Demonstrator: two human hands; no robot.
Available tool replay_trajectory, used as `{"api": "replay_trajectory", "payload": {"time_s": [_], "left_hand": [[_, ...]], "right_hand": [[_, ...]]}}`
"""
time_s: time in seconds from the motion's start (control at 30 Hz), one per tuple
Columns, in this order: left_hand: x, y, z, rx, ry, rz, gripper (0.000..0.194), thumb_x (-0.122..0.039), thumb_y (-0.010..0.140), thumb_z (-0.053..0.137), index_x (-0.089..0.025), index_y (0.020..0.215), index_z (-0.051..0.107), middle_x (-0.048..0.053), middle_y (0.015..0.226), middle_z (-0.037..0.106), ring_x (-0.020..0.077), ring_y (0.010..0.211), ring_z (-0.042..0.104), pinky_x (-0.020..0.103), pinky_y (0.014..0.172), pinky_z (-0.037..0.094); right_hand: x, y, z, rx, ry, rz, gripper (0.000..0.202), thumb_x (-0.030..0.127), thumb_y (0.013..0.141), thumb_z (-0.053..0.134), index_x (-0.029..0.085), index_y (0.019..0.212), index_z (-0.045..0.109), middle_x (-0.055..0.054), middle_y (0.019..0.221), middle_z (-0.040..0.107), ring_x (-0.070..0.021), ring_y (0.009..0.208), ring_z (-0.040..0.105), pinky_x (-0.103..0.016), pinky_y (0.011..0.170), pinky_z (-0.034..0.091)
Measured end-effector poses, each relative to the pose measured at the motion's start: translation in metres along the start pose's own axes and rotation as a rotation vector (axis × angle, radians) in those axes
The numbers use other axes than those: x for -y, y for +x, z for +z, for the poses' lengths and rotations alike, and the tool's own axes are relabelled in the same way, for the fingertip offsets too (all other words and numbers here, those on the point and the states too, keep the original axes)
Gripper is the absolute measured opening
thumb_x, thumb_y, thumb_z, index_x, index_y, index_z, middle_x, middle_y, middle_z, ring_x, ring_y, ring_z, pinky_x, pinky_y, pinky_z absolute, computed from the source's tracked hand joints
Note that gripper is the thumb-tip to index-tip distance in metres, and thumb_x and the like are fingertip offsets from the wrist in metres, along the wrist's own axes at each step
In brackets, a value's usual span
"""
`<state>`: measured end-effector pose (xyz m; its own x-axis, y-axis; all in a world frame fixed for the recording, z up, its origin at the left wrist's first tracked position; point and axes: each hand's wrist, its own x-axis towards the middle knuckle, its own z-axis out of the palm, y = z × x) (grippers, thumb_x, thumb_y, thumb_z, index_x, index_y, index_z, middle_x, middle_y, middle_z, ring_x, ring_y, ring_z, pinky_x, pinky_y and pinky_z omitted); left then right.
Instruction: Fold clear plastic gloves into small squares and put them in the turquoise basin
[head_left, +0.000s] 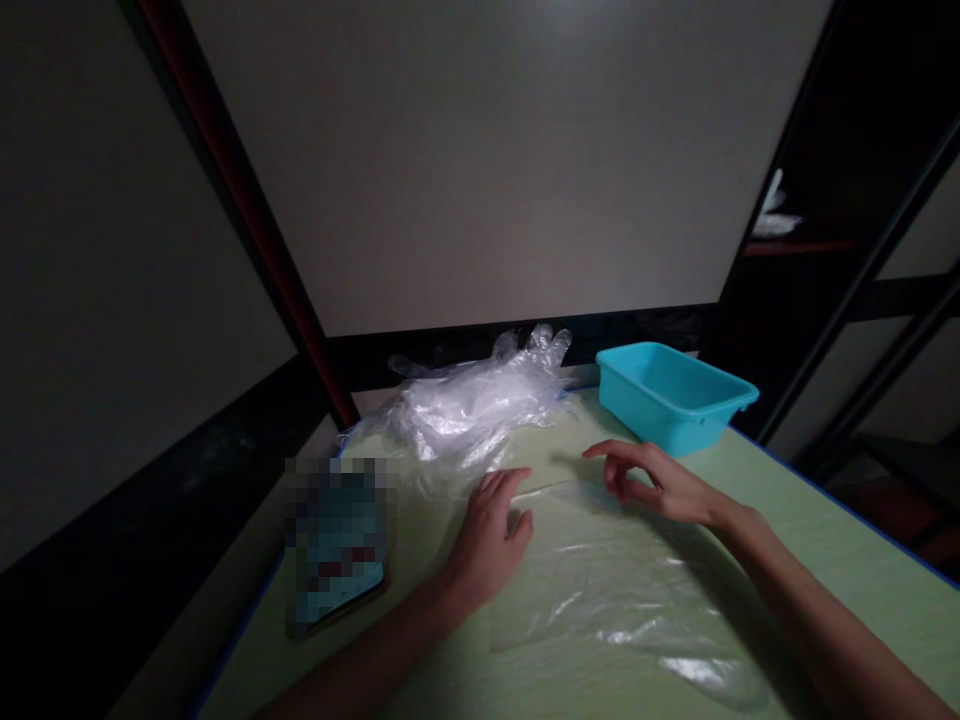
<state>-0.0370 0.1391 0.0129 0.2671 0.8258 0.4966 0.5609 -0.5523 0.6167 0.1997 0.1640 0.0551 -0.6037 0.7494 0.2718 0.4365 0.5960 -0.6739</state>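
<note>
A clear plastic sheet, seemingly a disposable glove [622,600], lies flat and wrinkled on the light green table. Over its left edge is my left hand [487,540], its fingers stretched forward and thumb apart, holding nothing. My right hand [660,480] hovers above the sheet's far right side. Its index finger points left while the other fingers curl loosely, with nothing visible in them. Beyond my hands, a crumpled heap of clear plastic gloves [472,405] rests at the back of the table, some glove fingers sticking up.
A turquoise plastic basin [675,400] stands at the table's back right. On the left is a blurred-out object with a teal front [341,550]. A pale panel [517,170] rises behind the table [840,570], and a dark shelf [802,245] is at the right.
</note>
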Motion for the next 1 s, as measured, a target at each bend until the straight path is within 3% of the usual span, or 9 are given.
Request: {"api": "replay_trajectory", "payload": {"time_s": [0.1,0.2,0.37,0.57,0.8,1.0], "left_hand": [[-0.005,-0.001,-0.001,0.063,0.053,0.002,0.043,-0.005,0.068,0.047,-0.02,0.109,0.05,0.005,0.103,0.059,0.0204,0.1,0.05,0.037,0.089,0.036],[-0.008,-0.002,-0.002,0.109,0.081,0.006,0.045,-0.006,0.069,0.048,-0.021,0.111,0.049,0.003,0.099,0.062,0.0203,0.097,0.052,0.037,0.089,0.036],[-0.004,-0.002,0.0,0.102,0.093,-0.04,0.036,-0.007,0.069,0.048,-0.019,0.103,0.052,0.004,0.093,0.063,0.0202,0.093,0.054,0.036,0.087,0.037],[0.0,-0.002,0.003,0.097,0.058,-0.085,0.033,-0.006,0.069,0.047,-0.019,0.099,0.052,0.004,0.091,0.062,0.018,0.088,0.056,0.029,0.081,0.041],[0.001,-0.001,0.0,0.042,0.134,-0.134,0.02,-0.006,0.07,0.047,-0.018,0.085,0.053,0.003,0.081,0.059,0.0169,0.079,0.055,0.028,0.073,0.042],[0.002,0.0,-0.002,-0.007,0.133,-0.179,0.02,-0.004,0.066,0.046,-0.019,0.078,0.052,0.0,0.075,0.056,0.015,0.073,0.053,0.025,0.069,0.041]], "right_hand": [[0.003,0.0,0.001,0.036,0.002,0.028,0.036,0.009,0.071,0.039,0.013,0.103,0.052,0.0,0.066,0.058,-0.0145,0.06,0.054,-0.026,0.057,0.042],[0.007,0.003,0.007,-0.002,-0.065,-0.008,0.024,0.014,0.076,0.039,0.014,0.093,0.057,-0.005,0.08,0.061,-0.0179,0.074,0.055,-0.031,0.067,0.043],[0.011,0.009,0.025,0.026,-0.118,-0.052,0.029,0.012,0.078,0.036,0.016,0.099,0.056,-0.008,0.1,0.06,-0.0202,0.092,0.053,-0.034,0.081,0.04],[0.013,0.014,0.036,0.023,-0.124,0.031,0.027,0.007,0.073,0.038,0.016,0.088,0.059,-0.005,0.084,0.062,-0.0171,0.077,0.056,-0.027,0.07,0.043],[-0.004,0.011,0.03,0.048,0.058,0.176,0.019,0.009,0.071,0.038,0.016,0.078,0.054,0.0,0.063,0.056,-0.013,0.057,0.054,-0.023,0.052,0.043],[-0.012,0.005,0.022,0.053,0.071,0.221,0.019,0.007,0.07,0.036,0.016,0.08,0.05,0.001,0.062,0.056,-0.0115,0.052,0.055,-0.021,0.046,0.043]]}}
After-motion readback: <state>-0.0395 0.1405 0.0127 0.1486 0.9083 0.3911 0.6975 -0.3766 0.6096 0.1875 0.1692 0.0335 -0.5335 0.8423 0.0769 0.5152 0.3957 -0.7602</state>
